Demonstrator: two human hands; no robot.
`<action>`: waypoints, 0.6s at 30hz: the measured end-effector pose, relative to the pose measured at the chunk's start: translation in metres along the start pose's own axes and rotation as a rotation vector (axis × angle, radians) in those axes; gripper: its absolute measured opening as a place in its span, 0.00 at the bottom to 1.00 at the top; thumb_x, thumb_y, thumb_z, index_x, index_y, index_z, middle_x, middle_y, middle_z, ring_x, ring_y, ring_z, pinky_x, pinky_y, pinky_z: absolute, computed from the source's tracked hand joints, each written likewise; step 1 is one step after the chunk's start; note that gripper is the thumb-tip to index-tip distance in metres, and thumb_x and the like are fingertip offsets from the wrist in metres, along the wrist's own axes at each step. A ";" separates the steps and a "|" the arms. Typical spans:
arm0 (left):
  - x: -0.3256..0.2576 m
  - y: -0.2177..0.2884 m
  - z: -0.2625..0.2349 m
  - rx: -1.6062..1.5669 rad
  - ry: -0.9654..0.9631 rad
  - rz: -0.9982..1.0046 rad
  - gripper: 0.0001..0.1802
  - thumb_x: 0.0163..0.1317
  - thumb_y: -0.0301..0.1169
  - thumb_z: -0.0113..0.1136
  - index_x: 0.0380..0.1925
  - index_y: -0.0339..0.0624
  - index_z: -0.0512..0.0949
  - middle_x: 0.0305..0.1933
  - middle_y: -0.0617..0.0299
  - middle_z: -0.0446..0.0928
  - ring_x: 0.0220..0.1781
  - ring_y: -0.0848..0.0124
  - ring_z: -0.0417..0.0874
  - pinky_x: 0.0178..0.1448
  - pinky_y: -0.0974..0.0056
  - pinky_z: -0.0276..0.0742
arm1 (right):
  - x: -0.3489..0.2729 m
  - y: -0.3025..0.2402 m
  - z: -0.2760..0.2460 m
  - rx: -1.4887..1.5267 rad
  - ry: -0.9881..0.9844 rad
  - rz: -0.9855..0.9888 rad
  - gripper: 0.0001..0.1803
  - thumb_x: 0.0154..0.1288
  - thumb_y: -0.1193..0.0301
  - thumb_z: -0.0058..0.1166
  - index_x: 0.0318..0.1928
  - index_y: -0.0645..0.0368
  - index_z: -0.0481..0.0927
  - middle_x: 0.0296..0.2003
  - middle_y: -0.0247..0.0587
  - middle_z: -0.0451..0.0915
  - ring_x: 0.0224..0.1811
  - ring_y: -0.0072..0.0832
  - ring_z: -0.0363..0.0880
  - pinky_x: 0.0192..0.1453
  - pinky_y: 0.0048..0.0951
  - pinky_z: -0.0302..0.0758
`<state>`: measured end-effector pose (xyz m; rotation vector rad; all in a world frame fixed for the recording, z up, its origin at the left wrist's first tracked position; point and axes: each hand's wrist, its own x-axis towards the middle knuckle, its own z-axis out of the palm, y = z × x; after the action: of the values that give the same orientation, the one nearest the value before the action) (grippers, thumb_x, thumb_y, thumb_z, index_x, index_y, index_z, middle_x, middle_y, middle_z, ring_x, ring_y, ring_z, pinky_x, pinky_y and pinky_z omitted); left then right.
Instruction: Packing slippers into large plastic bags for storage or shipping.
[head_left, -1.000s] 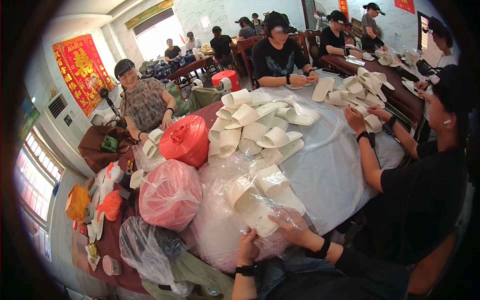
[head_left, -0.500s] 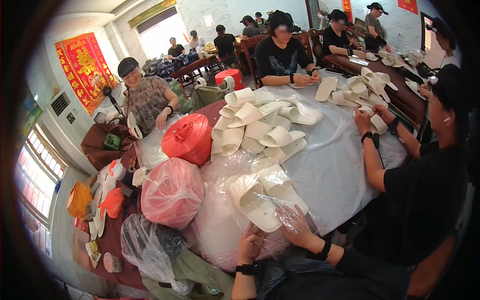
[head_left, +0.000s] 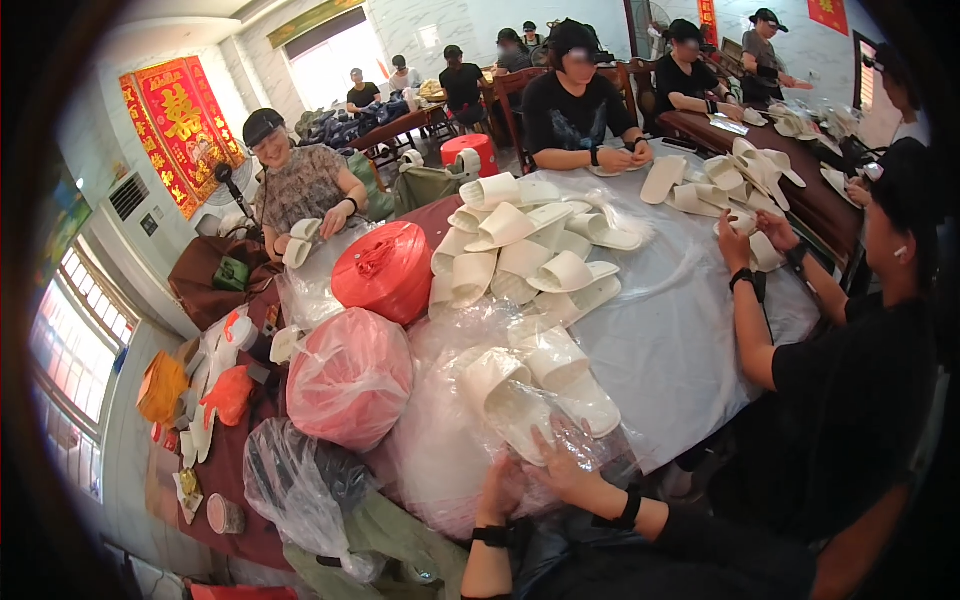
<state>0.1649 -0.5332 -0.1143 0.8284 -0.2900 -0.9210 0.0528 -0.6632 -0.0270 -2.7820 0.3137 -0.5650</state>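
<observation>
A pair of cream slippers (head_left: pixel 505 400) lies inside a clear plastic bag (head_left: pixel 612 462), toes pointing away from me. At the heel end, my left hand (head_left: pixel 500 488) is curled against the bag's near edge, its fingertips partly blurred. Just right of it, my right hand (head_left: pixel 566 466) grips the film over the heels, fingers bent on the plastic. Beneath the slippers is a heap of clear film (head_left: pixel 430 470). Farther off, a pile of loose cream slippers (head_left: pixel 520 262) rests on the table.
Left of the slippers sit a red roll of plastic twine (head_left: pixel 378 272) and a bagged pinkish-red bundle (head_left: pixel 350 380). Crumpled clear bags (head_left: pixel 300 490) lie nearer me. A co-worker (head_left: pixel 830 350) sits close on my right; another person (head_left: pixel 300 185) handles slippers across the table.
My right hand has shifted left and slightly down along the heels, closer to my left hand. The person at far left has brought slippers in front of the body.
</observation>
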 end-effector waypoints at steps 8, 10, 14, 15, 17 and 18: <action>-0.001 0.020 0.056 0.071 0.026 -0.017 0.35 0.59 0.19 0.57 0.65 0.40 0.54 0.53 0.54 0.75 0.52 0.64 0.78 0.54 0.61 0.76 | 0.000 0.018 -0.013 0.042 -0.163 -0.102 0.39 0.60 0.56 0.53 0.68 0.61 0.57 0.68 0.62 0.51 0.69 0.55 0.53 0.70 0.57 0.49; -0.003 0.018 0.041 0.044 0.046 -0.026 0.33 0.58 0.19 0.57 0.64 0.40 0.57 0.52 0.54 0.76 0.52 0.64 0.79 0.55 0.60 0.76 | -0.008 0.029 -0.014 0.119 -0.187 -0.147 0.40 0.59 0.58 0.55 0.68 0.62 0.57 0.68 0.61 0.52 0.68 0.54 0.56 0.69 0.52 0.55; -0.007 0.017 0.030 0.086 0.152 -0.120 0.29 0.58 0.20 0.58 0.60 0.37 0.64 0.55 0.57 0.74 0.55 0.66 0.76 0.60 0.63 0.70 | -0.028 0.039 -0.051 0.064 0.070 -0.253 0.35 0.53 0.61 0.65 0.59 0.62 0.69 0.62 0.56 0.64 0.57 0.47 0.72 0.55 0.36 0.74; -0.004 0.015 0.033 0.074 0.135 -0.124 0.29 0.58 0.20 0.58 0.60 0.37 0.64 0.55 0.57 0.74 0.55 0.66 0.76 0.60 0.63 0.70 | -0.039 0.047 -0.063 0.088 0.093 -0.279 0.34 0.51 0.60 0.66 0.56 0.62 0.71 0.60 0.55 0.66 0.55 0.45 0.73 0.54 0.35 0.74; -0.001 0.012 0.032 -0.027 0.117 -0.124 0.29 0.57 0.20 0.58 0.60 0.38 0.64 0.55 0.57 0.74 0.54 0.66 0.76 0.59 0.62 0.71 | -0.060 0.067 -0.062 0.121 0.108 -0.309 0.33 0.49 0.60 0.68 0.54 0.61 0.74 0.58 0.54 0.68 0.54 0.44 0.74 0.52 0.35 0.75; -0.002 0.011 0.032 -0.035 0.111 -0.134 0.29 0.57 0.20 0.58 0.60 0.38 0.64 0.55 0.57 0.74 0.54 0.66 0.76 0.59 0.62 0.71 | -0.068 0.074 -0.060 0.153 0.223 -0.362 0.34 0.48 0.60 0.69 0.55 0.60 0.72 0.57 0.54 0.69 0.53 0.44 0.73 0.52 0.36 0.73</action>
<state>0.1530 -0.5443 -0.0843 0.8707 -0.1224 -0.9988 -0.0445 -0.7282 -0.0206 -2.6407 -0.1885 -0.9440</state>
